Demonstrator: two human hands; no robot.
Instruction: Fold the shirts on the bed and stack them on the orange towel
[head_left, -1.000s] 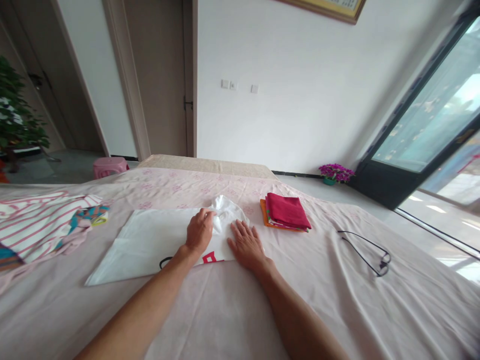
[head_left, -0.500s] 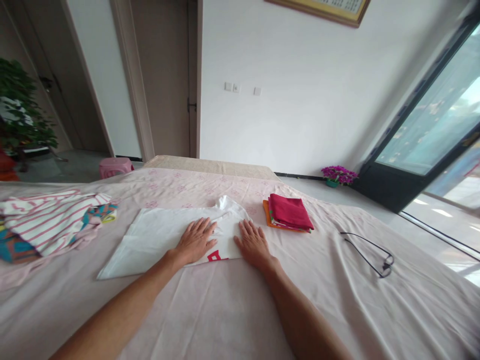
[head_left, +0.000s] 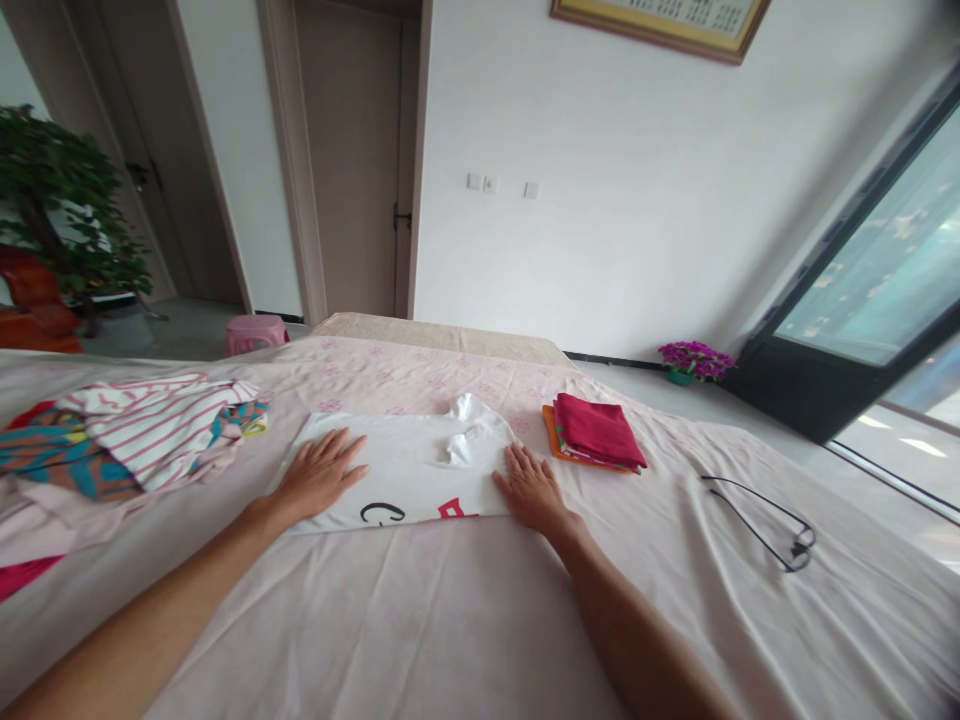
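Smoothing step, looks like: white garment (head_left: 409, 462) on pink cloth (head_left: 420, 620), left hand (head_left: 321, 476) and right hand (head_left: 532, 490) flat at opposite ends, fingers spread, gripping nothing. Next move calls for flattening crumpled patch (head_left: 459, 448).

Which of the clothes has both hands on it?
The white garment in the middle: the left hand and right hand both lie on it. Neither touches the messy pile or the red-topped folded stack.
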